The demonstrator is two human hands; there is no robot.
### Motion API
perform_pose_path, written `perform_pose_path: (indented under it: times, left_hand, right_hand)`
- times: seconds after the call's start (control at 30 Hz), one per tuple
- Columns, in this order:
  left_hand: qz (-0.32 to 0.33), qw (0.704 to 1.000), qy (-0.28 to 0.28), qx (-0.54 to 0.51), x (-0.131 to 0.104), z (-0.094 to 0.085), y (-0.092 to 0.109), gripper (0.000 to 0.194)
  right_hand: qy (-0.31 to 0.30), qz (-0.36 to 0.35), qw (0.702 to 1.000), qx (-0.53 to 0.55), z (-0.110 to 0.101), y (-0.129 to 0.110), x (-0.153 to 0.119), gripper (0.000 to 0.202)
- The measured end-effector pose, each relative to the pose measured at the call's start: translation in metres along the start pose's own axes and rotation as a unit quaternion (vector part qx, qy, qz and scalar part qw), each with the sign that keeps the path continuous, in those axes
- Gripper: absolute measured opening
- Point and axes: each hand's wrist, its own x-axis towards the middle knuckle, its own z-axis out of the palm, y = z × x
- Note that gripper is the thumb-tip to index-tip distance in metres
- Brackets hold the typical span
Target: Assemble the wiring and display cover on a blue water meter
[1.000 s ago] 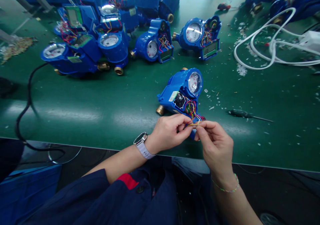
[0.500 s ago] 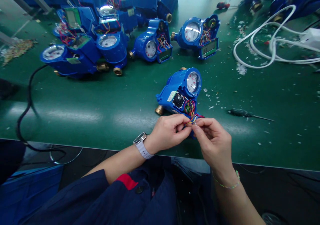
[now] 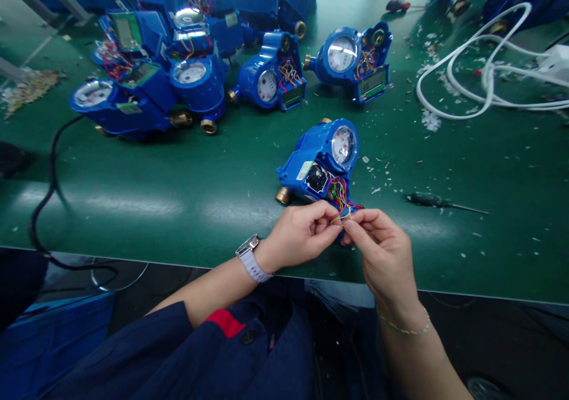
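A blue water meter (image 3: 306, 151) with a round glass dial lies on the green table in front of me, its side housing uncovered. Thin red, yellow and white wires (image 3: 338, 192) come out of that housing toward my fingers. My left hand (image 3: 300, 234), with a watch on the wrist, is closed in a pinch on the wires. Close against it, my right hand (image 3: 384, 252) also pinches the wires between thumb and forefinger. The exact wire ends are hidden by the fingertips. Part of the meter's lower end sits behind my hands.
Several more blue water meters (image 3: 198, 86) stand at the back left, some with wires showing. A dark screwdriver (image 3: 427, 200) lies to the right, and a red-handled screwdriver (image 3: 398, 6) farther back. A white cable (image 3: 448, 106) loops at right; a black cable (image 3: 52, 169) hangs at left.
My right hand's fingertips have shifted slightly at the wires. My left hand and the meter have stayed nearly in place.
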Motion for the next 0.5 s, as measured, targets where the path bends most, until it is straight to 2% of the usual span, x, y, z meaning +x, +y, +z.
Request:
perform_pose_path:
  times: [0.27, 0.5]
  left_hand:
    - [-0.013, 0.999, -0.052, -0.007, 0.0008, -0.0046, 0.0025, 0.01]
    - [-0.044, 0.994, -0.081, -0.066, 0.0022, -0.0069, 0.0039, 0.011]
  right_hand:
    - [0.007, -0.002, 1.0, 0.012, 0.0035, -0.0003, -0.0014, 0.013]
    - [0.015, 0.001, 1.0, 0.019, 0.0056, 0.0007, -0.0016, 0.014]
